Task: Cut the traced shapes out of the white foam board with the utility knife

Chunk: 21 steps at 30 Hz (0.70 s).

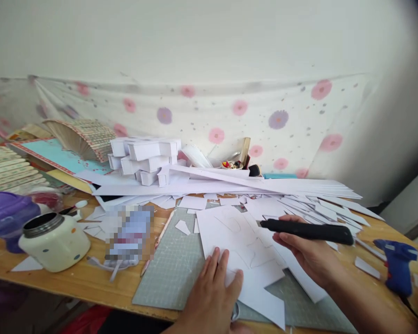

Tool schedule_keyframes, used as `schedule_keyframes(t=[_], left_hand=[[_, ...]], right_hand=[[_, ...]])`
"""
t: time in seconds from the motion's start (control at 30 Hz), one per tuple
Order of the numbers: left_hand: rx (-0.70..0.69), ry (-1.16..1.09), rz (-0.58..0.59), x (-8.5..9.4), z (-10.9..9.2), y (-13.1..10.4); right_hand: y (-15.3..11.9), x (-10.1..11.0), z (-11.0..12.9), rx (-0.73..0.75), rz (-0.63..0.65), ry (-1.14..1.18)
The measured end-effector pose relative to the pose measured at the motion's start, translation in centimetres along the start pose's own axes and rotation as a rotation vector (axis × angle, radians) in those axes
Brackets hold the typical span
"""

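My right hand (301,253) is closed around a black utility knife (310,231), its short blade pointing left above a white sheet of card (235,229). Curved pencil lines run across this sheet. Fingers spread, my left hand (211,292) lies flat on the sheet's lower left part. Under the sheet is a grey-green cutting mat (174,266) with grid lines. More white card (261,304) sticks out below the marked sheet. Beside my left wrist, a round shiny thing (234,311) shows only in part.
A blue glue gun (397,264) is at the right. White strips and scraps (320,208) litter the back. White paper boxes (149,157) are stacked behind. An open cream jar (55,241), a purple container (10,213) and a phone-like blurred thing (128,236) occupy the left.
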<state>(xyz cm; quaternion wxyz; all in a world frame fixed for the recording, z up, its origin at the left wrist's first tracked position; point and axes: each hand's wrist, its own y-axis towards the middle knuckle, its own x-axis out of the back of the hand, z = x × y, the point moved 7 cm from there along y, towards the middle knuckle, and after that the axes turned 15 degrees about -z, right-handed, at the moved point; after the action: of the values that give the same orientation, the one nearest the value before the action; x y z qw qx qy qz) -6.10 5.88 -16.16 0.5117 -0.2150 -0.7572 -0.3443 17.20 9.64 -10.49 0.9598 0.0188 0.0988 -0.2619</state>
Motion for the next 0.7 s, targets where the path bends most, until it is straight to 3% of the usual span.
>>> schedule_keyframes(t=[0.1,0.27,0.37,0.5,0.63,0.7], left_hand=[[0.038,0.075,0.017,-0.5,0.4,0.8],[0.089,0.117,0.056,0.2,0.3,2.0],[0.053,0.093,-0.005,0.6,0.4,1.6],[-0.115,0.14,-0.301,1.3,0.2,0.3],[-0.366,0.321,-0.676,1.9,-1.8,-1.2],[-0.396,0.369,-0.783,1.9,-2.3,-1.6]], right_hand=[[-0.5,-0.2,-0.4,-0.004,-0.012,-0.001],[-1.0,-0.5,0.1,0.05,0.008,-0.035],[-0.6,0.6,0.3,0.057,-0.068,-0.021],[-0.1,1.9,-0.2,0.055,-0.224,0.048],[-0.6,0.7,-1.2,0.04,-0.177,0.045],[-0.9,-0.3,-1.5,0.046,-0.132,0.021]])
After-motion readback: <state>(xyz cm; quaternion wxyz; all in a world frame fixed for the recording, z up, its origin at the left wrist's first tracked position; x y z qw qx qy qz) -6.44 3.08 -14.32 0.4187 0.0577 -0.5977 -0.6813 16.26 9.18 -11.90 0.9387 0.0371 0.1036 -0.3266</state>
